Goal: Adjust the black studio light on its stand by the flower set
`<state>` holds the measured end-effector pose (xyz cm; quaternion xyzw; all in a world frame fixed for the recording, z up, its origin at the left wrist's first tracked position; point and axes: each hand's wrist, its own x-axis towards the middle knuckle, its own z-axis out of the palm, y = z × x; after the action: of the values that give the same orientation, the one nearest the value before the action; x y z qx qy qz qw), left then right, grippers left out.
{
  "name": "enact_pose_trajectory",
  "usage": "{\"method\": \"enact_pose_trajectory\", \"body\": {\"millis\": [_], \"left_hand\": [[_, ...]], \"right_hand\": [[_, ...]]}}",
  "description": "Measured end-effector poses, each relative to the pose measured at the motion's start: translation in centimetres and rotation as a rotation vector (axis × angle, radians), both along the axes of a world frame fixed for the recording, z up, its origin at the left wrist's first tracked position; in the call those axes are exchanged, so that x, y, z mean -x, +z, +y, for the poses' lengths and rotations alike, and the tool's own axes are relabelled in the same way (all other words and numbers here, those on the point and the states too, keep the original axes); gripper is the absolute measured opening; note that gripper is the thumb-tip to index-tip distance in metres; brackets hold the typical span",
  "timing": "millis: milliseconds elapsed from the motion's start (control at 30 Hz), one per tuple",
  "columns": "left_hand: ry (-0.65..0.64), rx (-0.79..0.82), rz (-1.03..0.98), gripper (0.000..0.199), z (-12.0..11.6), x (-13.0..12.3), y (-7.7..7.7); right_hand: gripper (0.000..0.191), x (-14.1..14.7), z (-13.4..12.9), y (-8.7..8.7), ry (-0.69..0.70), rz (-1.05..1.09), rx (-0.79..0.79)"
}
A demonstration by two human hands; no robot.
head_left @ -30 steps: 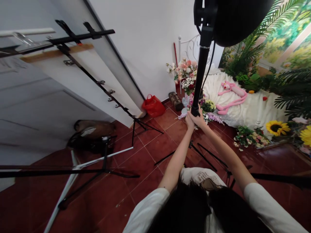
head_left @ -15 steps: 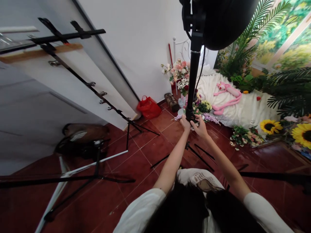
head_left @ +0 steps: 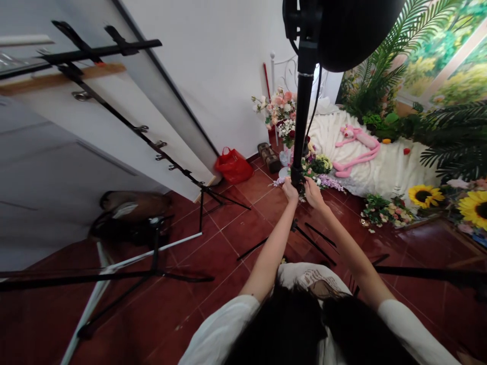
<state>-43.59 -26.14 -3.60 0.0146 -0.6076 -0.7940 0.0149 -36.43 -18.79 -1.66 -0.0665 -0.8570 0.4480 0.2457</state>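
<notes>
With the left hand (head_left: 290, 190), holds a closed grip around the black plastic collar (head_left: 297, 177) low on the slim black metal stand pole (head_left: 304, 109). With the right hand (head_left: 313, 194), touches the collar's right side; cannot tell how tightly closed. Seems mid-adjustment, with the bulky black lamp head (head_left: 352, 33) already mounted above the pole, black tripod legs (head_left: 314, 245) spread below; cannot judge collar tightness.
</notes>
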Motion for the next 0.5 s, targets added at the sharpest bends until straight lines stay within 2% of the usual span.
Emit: {"method": "enact_pose_trajectory", "body": {"millis": [167, 367, 500], "left_hand": [[0.002, -0.004, 0.003, 0.057, -0.1, -0.2, 0.4], [0.001, -0.026, 0.027, 0.055, 0.0, -0.2, 0.1], [0.026, -0.001, 0.047, 0.056, 0.1, 0.0, 0.0]], "right_hand": [[0.06, 1.0, 0.5, -0.4, -0.057, -0.003, 0.116], [0.051, 2.3, 1.3, -2.1, -0.051, 0.006, 0.254], [0.051, 3.3, 2.0, -2.5, -0.063, -0.05, 0.366]]}}
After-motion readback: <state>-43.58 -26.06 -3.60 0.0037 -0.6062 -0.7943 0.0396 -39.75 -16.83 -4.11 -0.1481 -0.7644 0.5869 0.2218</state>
